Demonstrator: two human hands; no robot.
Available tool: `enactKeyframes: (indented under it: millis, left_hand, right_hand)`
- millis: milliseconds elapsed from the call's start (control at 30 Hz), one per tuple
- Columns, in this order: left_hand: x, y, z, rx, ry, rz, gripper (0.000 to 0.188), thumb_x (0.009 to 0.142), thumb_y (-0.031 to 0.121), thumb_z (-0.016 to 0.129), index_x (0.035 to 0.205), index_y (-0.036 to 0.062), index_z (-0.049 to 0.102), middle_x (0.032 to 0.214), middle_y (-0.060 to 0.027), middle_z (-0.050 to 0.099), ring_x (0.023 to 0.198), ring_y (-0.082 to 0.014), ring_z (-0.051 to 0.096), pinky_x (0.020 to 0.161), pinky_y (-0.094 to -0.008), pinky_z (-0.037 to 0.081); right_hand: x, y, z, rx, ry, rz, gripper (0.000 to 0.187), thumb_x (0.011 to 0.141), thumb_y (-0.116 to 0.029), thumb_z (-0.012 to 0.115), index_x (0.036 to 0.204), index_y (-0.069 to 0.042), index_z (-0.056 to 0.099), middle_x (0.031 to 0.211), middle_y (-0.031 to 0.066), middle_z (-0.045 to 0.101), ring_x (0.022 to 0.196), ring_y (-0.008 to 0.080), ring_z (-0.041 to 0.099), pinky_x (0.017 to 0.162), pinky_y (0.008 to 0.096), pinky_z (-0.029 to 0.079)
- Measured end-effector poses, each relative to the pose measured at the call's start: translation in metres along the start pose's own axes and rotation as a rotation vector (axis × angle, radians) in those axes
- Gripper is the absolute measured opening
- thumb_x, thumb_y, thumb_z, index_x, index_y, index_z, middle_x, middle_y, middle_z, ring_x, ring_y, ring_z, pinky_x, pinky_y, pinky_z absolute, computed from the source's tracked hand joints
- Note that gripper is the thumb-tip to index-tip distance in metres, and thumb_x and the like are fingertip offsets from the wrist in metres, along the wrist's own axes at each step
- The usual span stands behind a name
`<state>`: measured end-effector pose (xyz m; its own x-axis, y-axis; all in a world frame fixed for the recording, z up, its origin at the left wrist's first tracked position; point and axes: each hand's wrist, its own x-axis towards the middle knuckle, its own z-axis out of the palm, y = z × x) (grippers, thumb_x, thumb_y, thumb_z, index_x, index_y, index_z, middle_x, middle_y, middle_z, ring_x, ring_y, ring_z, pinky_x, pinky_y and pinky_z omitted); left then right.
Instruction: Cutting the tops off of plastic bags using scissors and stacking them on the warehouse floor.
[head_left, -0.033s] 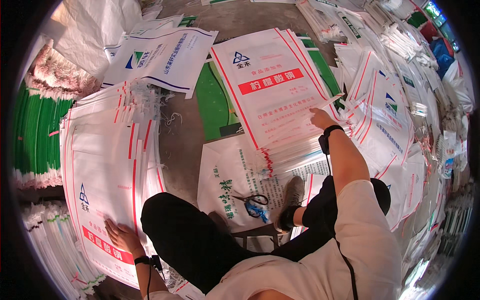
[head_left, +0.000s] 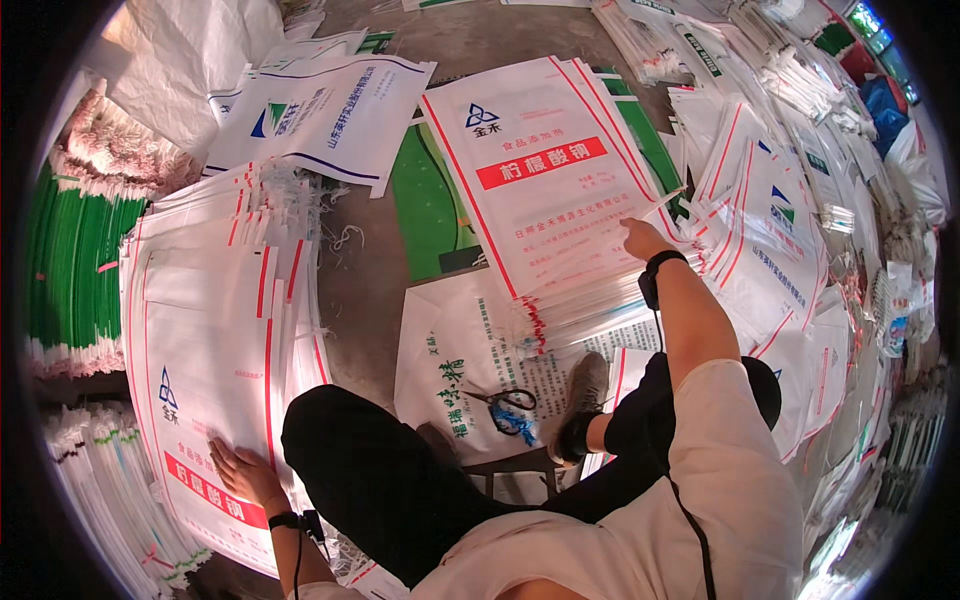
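My left hand [head_left: 243, 474] lies flat, fingers spread, on a white printed sack [head_left: 205, 330] with red stripes and a red band, topmost on a pile at my left. In front of me, a stack of matching flat sacks [head_left: 545, 215] rests on green sacks. My right hand [head_left: 646, 241] is at this stack's near right side, closed at the top sack's edge. A narrow white flap sticks up just beyond it; the fingers underneath are partly hidden. Between my feet, black-handled scissors [head_left: 513, 400] and blue string [head_left: 515, 425] lie on a white sack with green print [head_left: 430, 350].
A white sack with blue edging [head_left: 320, 115] lies at the far left. Bundled green sacks [head_left: 85, 265] stand along the left rim. More white sacks [head_left: 775, 215] spread in piles across the right. Loose threads [head_left: 345, 238] lie on the grey floor [head_left: 360, 285].
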<state>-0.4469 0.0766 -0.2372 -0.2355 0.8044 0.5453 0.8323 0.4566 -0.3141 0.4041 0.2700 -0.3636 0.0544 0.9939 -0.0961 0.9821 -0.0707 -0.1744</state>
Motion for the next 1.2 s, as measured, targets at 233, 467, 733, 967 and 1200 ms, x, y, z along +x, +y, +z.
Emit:
enactKeyframes:
  millis: [233,467,733,967,1200]
  left_hand:
    - [-0.002,-0.008,-0.004,0.019,-0.032,-0.02,0.042,0.103,0.024,0.039,0.141,0.0079,0.048,0.145,-0.0099,0.05,0.13,-0.0298,0.05,0.108,-0.044,0.041]
    - [0.0,-0.009,-0.004,0.012,0.019,0.026,0.042,0.102,0.023,0.04,0.14,0.007,0.049,0.145,-0.0101,0.05,0.129,-0.0299,0.051,0.107,-0.0436,0.042]
    - [-0.003,-0.01,0.0,0.036,-0.017,-0.006,0.042,0.102,0.023,0.04,0.139,0.0067,0.05,0.145,-0.0095,0.05,0.13,-0.0295,0.05,0.107,-0.0439,0.042]
    - [-0.002,-0.008,0.001,0.0,0.035,0.014,0.042,0.102,0.026,0.039,0.139,0.0073,0.05,0.144,-0.0092,0.051,0.131,-0.0286,0.05,0.108,-0.0438,0.04]
    - [-0.006,-0.014,0.004,0.03,-0.011,-0.03,0.042,0.1,0.021,0.043,0.138,0.0066,0.051,0.142,-0.0113,0.053,0.13,-0.029,0.051,0.108,-0.0433,0.04]
  right_hand:
    - [-0.013,-0.038,-0.019,-0.422,-0.172,0.326,0.018,0.087,-0.013,0.059,0.097,-0.009,0.073,0.099,0.0135,0.073,0.093,0.0303,0.071,0.077,0.042,0.057]
    - [-0.026,-0.044,-0.02,-0.489,-0.111,0.476,0.02,0.089,-0.017,0.056,0.09,-0.014,0.075,0.096,0.0106,0.074,0.09,0.0285,0.072,0.085,0.0433,0.051]
    - [-0.021,-0.061,0.003,-0.493,-0.113,0.463,0.018,0.086,-0.018,0.058,0.088,-0.016,0.075,0.095,0.0072,0.075,0.092,0.0281,0.071,0.086,0.0456,0.046]
    - [-0.032,-0.035,-0.013,-0.617,-0.231,0.484,0.024,0.092,-0.025,0.053,0.098,-0.02,0.075,0.104,0.003,0.074,0.105,0.0243,0.068,0.094,0.0468,0.043]
    - [-0.013,-0.052,-0.011,-0.719,-0.405,0.356,0.031,0.093,-0.027,0.049,0.109,-0.016,0.073,0.115,0.0073,0.071,0.107,0.0307,0.067,0.096,0.0568,0.039]
